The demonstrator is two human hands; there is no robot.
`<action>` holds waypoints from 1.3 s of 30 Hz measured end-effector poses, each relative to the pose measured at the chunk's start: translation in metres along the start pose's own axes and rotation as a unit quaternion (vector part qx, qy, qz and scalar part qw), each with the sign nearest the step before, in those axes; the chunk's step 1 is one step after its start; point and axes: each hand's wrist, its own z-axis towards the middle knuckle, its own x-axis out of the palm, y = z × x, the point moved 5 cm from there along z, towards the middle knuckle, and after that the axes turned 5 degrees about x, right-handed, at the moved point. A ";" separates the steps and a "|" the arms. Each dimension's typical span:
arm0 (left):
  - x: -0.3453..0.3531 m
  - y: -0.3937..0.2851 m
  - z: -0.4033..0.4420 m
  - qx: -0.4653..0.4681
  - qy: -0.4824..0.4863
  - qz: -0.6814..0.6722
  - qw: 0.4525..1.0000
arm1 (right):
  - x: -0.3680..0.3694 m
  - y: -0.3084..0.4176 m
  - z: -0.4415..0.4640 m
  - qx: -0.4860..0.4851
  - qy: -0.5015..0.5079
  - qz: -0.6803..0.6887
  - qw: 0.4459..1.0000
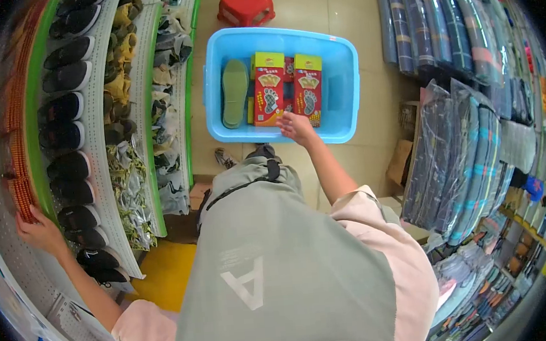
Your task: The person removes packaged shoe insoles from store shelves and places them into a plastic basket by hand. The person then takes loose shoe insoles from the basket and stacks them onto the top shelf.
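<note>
My left hand (42, 235) reaches to the shelf on the left, its fingers at the near end of a row of thin orange-red packs (19, 145). The fingers press round the end packs, partly hidden. My right hand (297, 129) hovers at the near rim of a blue plastic tub (348, 87), fingers loosely spread with nothing in them. Inside the tub lie two red and yellow-green boxes printed with footprints, a left box (268, 90) and a right box (309, 87). Beside them rests a green insole (235, 93). Other similar boxes show partly beneath.
Black shoes (68, 138) line a shelf on the left, with bagged yellow and camouflage footwear (121, 80) on lower shelves. A red stool (246, 4) stands behind the tub. Plastic-wrapped plaid bundles (454, 156) are stacked at right. A yellow board (166, 275) lies near the shelf's foot.
</note>
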 end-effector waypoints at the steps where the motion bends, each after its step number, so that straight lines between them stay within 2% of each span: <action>1: -0.002 -0.002 0.001 0.012 -0.006 0.009 1.000 | -0.005 0.007 0.006 -0.023 -0.023 -0.003 0.999; 4: -0.006 -0.017 0.006 0.026 -0.006 0.047 0.999 | -0.024 0.028 0.026 -0.067 -0.026 -0.057 0.996; 8: 0.000 -0.014 0.003 0.025 -0.009 0.036 0.999 | -0.067 0.055 0.053 -0.093 -0.160 -0.196 0.963; 11: 0.003 -0.018 0.002 0.033 0.002 0.055 0.998 | -0.072 0.074 0.053 -0.135 -0.164 -0.131 0.968; 14: 0.004 -0.019 0.003 0.021 0.016 0.049 0.998 | -0.091 0.087 0.083 -0.154 -0.220 -0.271 0.924; 17: 0.003 -0.026 0.003 -0.006 0.019 0.053 0.998 | -0.109 0.085 0.120 -0.197 -0.230 -0.366 0.880; 20: 0.003 -0.028 0.004 0.006 0.029 0.077 0.997 | -0.104 0.080 0.139 -0.130 -0.214 -0.436 0.864; 23: 0.006 -0.022 0.003 0.051 0.015 0.077 0.996 | -0.076 0.067 0.151 -0.097 -0.146 -0.454 0.874; 26: 0.011 -0.006 -0.004 0.022 0.048 0.142 0.988 | -0.047 0.059 0.150 -0.114 -0.160 -0.388 0.900; 27: 0.007 -0.012 -0.001 0.027 0.046 0.134 0.990 | -0.044 0.059 0.160 -0.094 -0.139 -0.434 0.885; 33: 0.003 -0.028 0.008 0.058 0.015 0.092 0.994 | -0.053 0.045 0.212 -0.089 -0.158 -0.399 0.899; 36: 0.004 -0.030 0.008 0.015 0.027 0.090 0.995 | -0.066 0.036 0.250 -0.076 -0.174 -0.421 0.887; 38: 0.004 -0.029 0.005 0.009 0.032 0.086 0.996 | -0.018 0.057 0.192 -0.036 -0.142 -0.368 0.918; 39: 0.004 -0.028 0.006 0.008 0.034 0.082 0.996 | -0.015 0.058 0.190 -0.038 -0.142 -0.388 0.910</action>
